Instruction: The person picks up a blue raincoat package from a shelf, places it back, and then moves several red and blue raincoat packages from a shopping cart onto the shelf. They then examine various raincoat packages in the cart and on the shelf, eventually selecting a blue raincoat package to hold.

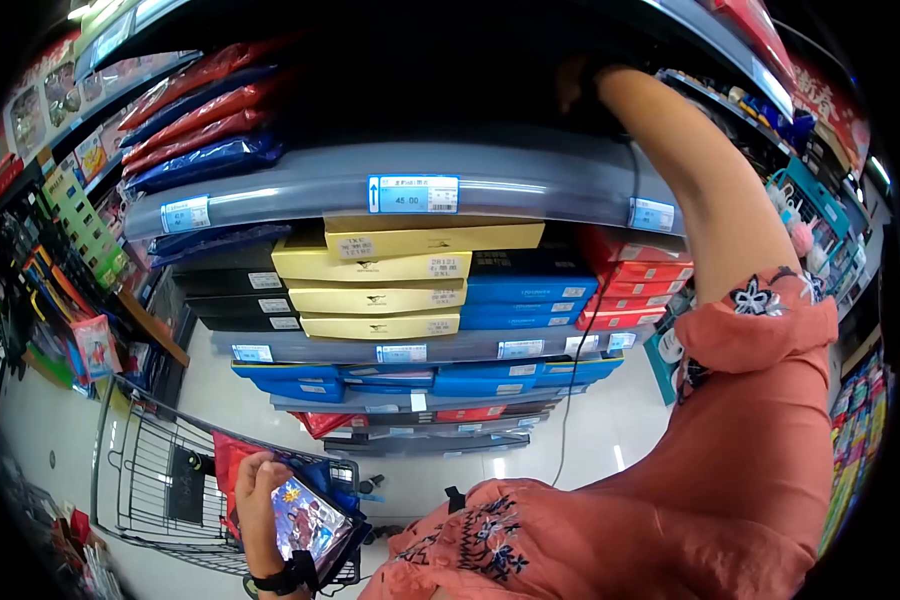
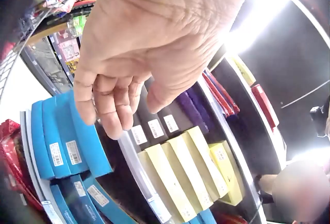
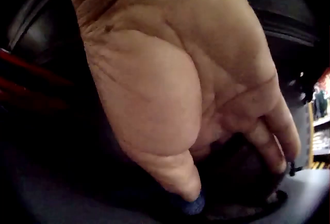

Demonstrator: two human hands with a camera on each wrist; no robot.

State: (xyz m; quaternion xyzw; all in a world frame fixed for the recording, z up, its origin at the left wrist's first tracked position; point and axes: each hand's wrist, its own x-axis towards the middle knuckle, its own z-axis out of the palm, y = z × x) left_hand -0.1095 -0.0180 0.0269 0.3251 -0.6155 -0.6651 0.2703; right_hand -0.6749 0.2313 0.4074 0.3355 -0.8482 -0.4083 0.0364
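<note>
My left hand [image 1: 258,500] hovers beside the shopping cart, overlapping a shiny picture-printed package [image 1: 310,520] in the head view. In the left wrist view this hand [image 2: 149,54] has loosely bent fingers with nothing between them. My right arm reaches up into the dark upper shelf, where the right hand [image 1: 572,85] is mostly in shadow. Close up, the right hand [image 3: 191,74] has its thumb and fingers apart around a dark shape [image 3: 232,170], and the thumb tip meets something dark blue [image 3: 193,204]. I cannot tell whether it grips this shape.
Below the upper shelf edge [image 1: 530,185] lie stacked yellow boxes [image 1: 375,298], blue boxes [image 1: 525,290] and red boxes [image 1: 640,285]. Plastic-wrapped red and blue packs [image 1: 205,120] fill the shelf's left end. The wire cart [image 1: 135,480] stands at lower left. A thin cable [image 1: 573,390] hangs in front.
</note>
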